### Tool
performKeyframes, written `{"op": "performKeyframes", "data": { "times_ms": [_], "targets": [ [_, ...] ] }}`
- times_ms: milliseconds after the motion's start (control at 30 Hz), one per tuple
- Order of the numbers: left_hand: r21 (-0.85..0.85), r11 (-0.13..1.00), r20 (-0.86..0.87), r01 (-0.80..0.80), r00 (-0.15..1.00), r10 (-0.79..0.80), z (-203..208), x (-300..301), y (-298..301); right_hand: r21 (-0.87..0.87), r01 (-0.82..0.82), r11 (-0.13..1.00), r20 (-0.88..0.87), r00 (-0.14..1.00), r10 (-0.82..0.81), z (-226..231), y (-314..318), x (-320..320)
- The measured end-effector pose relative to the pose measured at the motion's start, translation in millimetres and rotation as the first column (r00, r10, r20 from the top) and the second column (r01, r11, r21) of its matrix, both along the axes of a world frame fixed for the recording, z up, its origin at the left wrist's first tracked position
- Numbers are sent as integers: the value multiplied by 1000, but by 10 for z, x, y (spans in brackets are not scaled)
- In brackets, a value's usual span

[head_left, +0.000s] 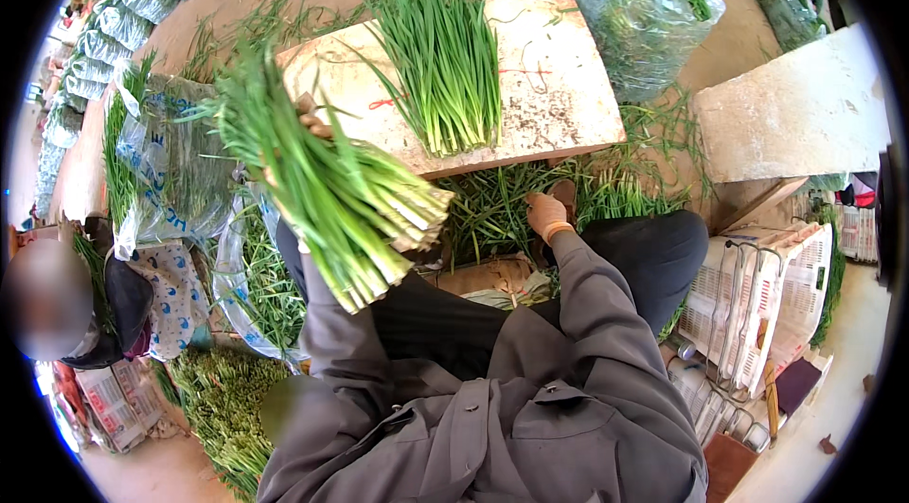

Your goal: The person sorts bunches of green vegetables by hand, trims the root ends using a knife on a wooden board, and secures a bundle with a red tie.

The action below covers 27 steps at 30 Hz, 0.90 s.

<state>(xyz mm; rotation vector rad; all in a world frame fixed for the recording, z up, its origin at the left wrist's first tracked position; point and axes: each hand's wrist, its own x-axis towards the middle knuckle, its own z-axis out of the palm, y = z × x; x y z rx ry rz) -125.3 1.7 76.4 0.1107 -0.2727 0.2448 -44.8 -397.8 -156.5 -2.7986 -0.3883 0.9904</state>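
My left hand [311,115] is closed around a thick bunch of garlic chives [327,186], raised over the left front of a pale worn board [559,110]. The bunch tilts, with its pale cut stems toward my lap and its leaf end blurred. Another pile of garlic chives [445,68] lies on the board, stems toward me. Below the board's front edge, my right hand [547,214] is lowered with its fingers curled, close to loose green leaves [492,210]. What it may hold is too small to make out. Red ties [382,104] lie on the board.
A filled clear plastic bag [630,20] stands beyond the board's right corner, another bag [185,143] at the left. At right are a second board [795,110] and a white plastic crate [748,304]. Budded green stalks [222,399] lie lower left. A person [47,300] sits at far left.
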Motion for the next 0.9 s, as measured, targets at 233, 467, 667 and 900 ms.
{"op": "performKeyframes", "data": {
  "times_ms": [233, 467, 667, 900],
  "targets": [
    [55, 997, -120, -45, 992, 51, -93, 97, 481, -287, -505, 814, 12, 848, 530, -516, 655, 195],
    [59, 997, -138, -49, 989, 57, -232, 414, 785, -266, -536, 801, 123, 806, 579, -1041, 555, 488],
    [54, 995, -140, -79, 986, 86, -303, 420, 893, -223, -659, 719, 89, 720, 688, -565, 406, 525],
    [53, 989, -151, -136, 978, 143, -135, 244, 702, -297, -694, 655, 22, 681, 732, 498, 92, 385]
  ]
}}
